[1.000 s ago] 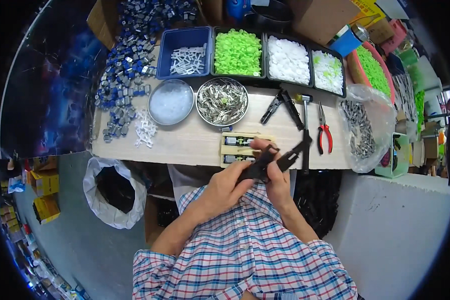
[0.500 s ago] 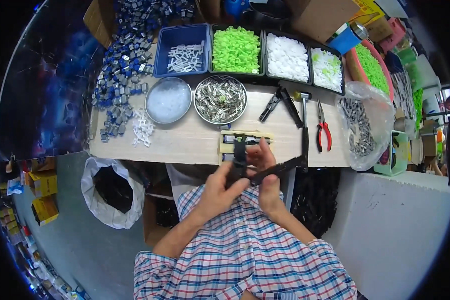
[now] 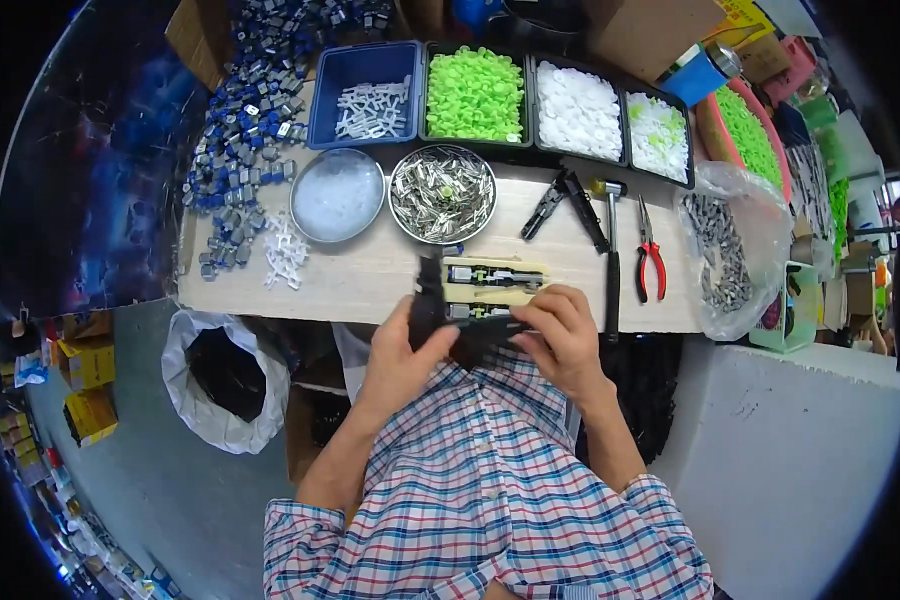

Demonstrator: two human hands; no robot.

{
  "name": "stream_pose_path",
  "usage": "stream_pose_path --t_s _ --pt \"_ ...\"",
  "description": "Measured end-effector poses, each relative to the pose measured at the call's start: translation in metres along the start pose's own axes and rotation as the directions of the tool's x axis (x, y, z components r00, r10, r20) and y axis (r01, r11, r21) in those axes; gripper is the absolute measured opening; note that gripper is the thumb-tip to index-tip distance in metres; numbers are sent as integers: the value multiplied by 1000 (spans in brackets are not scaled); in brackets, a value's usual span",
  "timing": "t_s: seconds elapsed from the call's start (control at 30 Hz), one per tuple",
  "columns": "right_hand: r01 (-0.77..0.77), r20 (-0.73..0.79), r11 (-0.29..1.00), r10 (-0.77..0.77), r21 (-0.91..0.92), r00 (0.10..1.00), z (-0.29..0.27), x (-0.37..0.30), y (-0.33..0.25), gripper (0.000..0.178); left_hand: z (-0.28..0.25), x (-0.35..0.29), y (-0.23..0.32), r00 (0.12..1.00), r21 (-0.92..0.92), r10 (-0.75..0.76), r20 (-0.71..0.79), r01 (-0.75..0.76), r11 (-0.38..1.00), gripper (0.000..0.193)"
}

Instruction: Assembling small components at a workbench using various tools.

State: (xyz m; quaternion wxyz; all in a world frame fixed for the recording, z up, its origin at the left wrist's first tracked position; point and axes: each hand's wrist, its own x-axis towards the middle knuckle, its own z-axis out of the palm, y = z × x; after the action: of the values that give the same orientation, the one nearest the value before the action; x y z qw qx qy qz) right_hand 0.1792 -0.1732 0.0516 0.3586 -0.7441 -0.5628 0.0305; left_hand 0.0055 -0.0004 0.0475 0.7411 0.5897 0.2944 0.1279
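Both my hands hold a black angular plastic part [image 3: 460,325] at the near edge of the wooden bench [image 3: 370,280]. My left hand [image 3: 402,352] grips its upright left end, thumb across the front. My right hand [image 3: 562,335] closes over its right end. Just beyond the part lies a pale wooden jig [image 3: 495,283] with small metal and green pieces set in it.
Behind the jig stand a bowl of metal clips [image 3: 442,193] and a bowl of clear bits [image 3: 337,194]. Bins hold green caps [image 3: 475,92] and white caps [image 3: 578,105]. Black pliers [image 3: 560,200], a hammer [image 3: 610,250] and red pliers [image 3: 648,255] lie to the right, beside a bag of screws [image 3: 725,250].
The black part has swung from pointing up and right to a lower position with its left end upright; both hands came down toward the bench edge and regripped it.
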Motion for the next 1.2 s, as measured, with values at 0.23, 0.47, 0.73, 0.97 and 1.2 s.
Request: stream_pose_path --t_s 0.23,0.47,0.73,0.97,1.2 --pt "-166 -142 986 164 1 976 24 17 28 32 -4 -1 -7 964 -70 15 -265 -35 997 22" --pt "-177 -90 983 172 -43 981 30 22 32 33 -2 -7 -20 971 -116 -30 -239 2 993 19" --pt "-291 11 891 306 349 952 20 15 -28 39 25 -11 -17 980 67 140 -139 -131 989 41" --pt "-504 231 300 628 810 743 30 -19 -37 29 32 -17 -22 962 360 269 44 -267 894 56" --pt "-390 270 834 302 390 914 5 -16 -31 36 19 -12 -13 996 -77 30 -80 -36 996 38"
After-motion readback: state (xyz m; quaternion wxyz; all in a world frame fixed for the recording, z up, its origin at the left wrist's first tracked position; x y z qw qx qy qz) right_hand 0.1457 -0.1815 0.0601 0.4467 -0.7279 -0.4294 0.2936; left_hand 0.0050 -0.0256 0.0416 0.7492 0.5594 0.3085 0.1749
